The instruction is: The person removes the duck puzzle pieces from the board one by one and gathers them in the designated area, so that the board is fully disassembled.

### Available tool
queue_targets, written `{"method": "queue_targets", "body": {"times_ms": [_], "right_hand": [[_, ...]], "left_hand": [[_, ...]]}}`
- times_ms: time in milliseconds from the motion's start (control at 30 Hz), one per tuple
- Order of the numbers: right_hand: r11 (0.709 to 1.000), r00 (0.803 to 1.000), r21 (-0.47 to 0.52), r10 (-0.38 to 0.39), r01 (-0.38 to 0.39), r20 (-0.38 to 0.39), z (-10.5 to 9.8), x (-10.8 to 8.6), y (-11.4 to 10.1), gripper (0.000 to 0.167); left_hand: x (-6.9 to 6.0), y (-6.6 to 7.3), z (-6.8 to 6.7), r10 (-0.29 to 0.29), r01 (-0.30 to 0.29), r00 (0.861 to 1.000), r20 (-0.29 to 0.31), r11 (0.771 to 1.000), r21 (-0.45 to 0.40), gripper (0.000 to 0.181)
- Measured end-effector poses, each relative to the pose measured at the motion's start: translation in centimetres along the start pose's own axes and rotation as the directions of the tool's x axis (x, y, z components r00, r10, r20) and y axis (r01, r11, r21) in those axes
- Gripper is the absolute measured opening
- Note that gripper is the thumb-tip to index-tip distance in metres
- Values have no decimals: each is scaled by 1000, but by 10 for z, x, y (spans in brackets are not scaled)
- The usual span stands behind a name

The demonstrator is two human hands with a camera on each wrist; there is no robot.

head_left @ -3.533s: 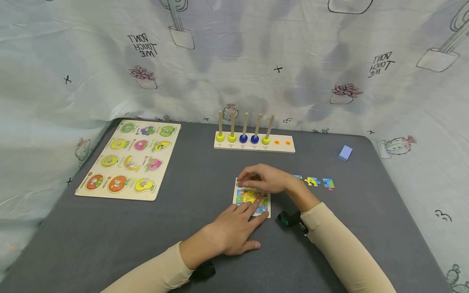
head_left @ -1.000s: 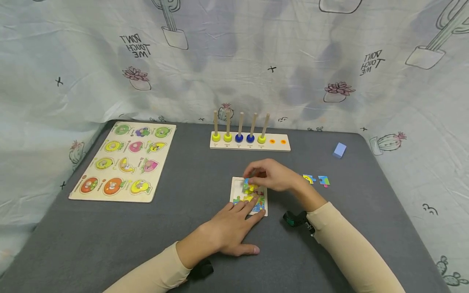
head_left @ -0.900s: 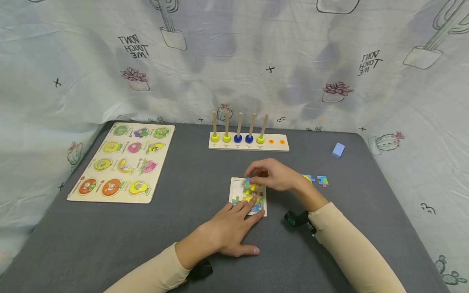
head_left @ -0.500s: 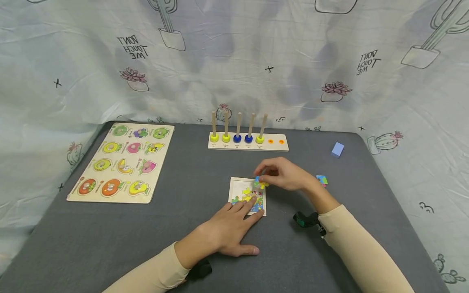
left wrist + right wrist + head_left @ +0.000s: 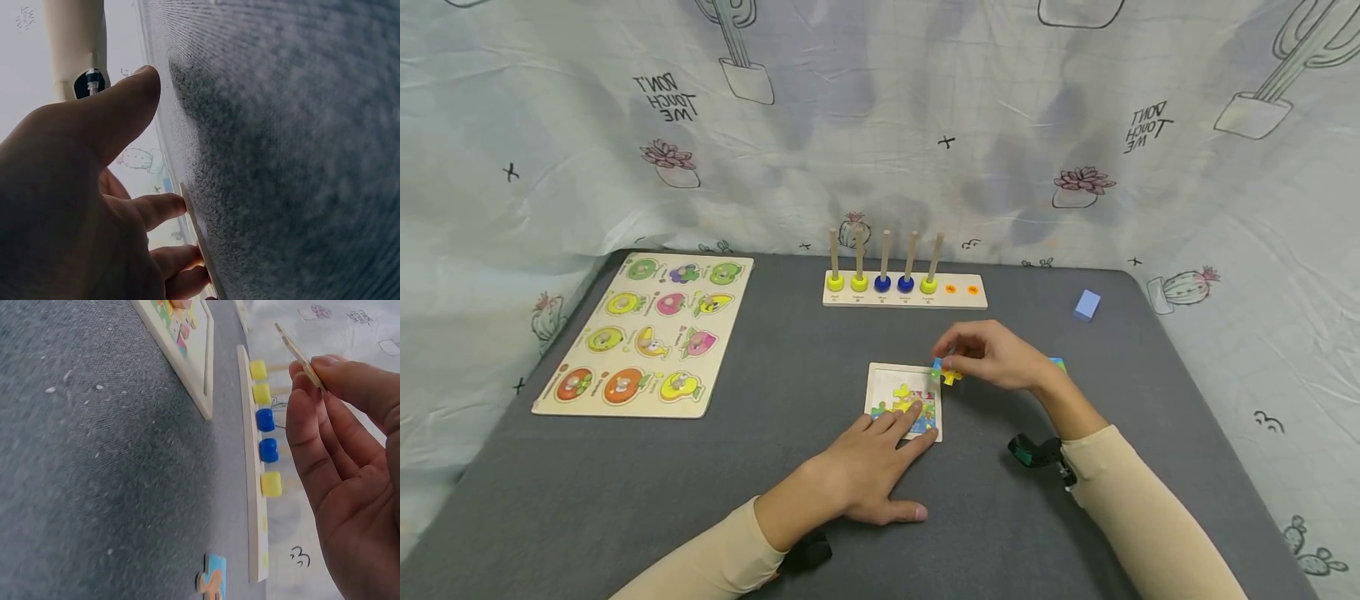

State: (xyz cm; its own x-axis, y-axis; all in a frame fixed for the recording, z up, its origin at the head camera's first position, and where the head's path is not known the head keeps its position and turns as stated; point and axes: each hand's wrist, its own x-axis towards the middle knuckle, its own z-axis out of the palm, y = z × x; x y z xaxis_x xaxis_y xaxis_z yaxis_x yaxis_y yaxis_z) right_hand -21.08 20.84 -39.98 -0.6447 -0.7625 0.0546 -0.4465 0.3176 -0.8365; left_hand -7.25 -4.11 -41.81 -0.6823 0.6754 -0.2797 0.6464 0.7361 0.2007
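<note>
Right hand (image 5: 992, 356) pinches thin jigsaw piece (image 5: 951, 377) — left hand (image 5: 871, 475) spread on rimmed wooden tray (image 5: 881, 383).

Curtained-off play area, perhaps: cactus-print cloth (image 5: 850, 100), grey table (image 5: 625, 483), fruit board (image 5: 658, 365), peg stand (image 5: 902, 303).

Your grey counter (image 5: 625, 500) carries a fruit board (image 5: 632, 320) left, peg board (image 5: 880, 300) far, blue block (image 5: 1087, 305) far right, puzzle tray (image 5: 880, 385) centrally and a loose piece (image 5: 1058, 363) right of it.
</note>
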Motion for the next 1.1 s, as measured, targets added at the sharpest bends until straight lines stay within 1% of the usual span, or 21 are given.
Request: {"method": "queue_targets", "body": {"times_ms": [433, 600, 767, 867, 1000, 1100], "right_hand": [[999, 999, 43, 5, -3, -41, -9, -25, 10, 18], [999, 999, 35, -4, 5, -50, -14, -34, 17, 18], [1000, 998, 9, 24, -24, -61, -19, -46, 24, 17], [999, 998, 10, 34, -33, -47, -19, -52, 29, 17], [999, 999, 12, 41, -40, -15, -17, -59, 35, 18], [999, 999, -4, 43, -43, -15, -16, -60, 38, 18]], "left_hand": [[0, -1, -1, 2, -1, 1000, -5, 1000, 8, 94], [0, -2, -2, 0, 0, 1000, -8, 1000, 3, 95], [1, -3, -3, 0, 0, 1000, -5, 1000, 7, 94], [0, -3, -2, 3, -3, 1000, -4, 1000, 12, 94], [-1, -2, 1, 10, -10, 1000, 5, 1000, -4, 94], [-1, -2, 1, 13, -13, 1000, 4, 1000, -13, 94]]}}
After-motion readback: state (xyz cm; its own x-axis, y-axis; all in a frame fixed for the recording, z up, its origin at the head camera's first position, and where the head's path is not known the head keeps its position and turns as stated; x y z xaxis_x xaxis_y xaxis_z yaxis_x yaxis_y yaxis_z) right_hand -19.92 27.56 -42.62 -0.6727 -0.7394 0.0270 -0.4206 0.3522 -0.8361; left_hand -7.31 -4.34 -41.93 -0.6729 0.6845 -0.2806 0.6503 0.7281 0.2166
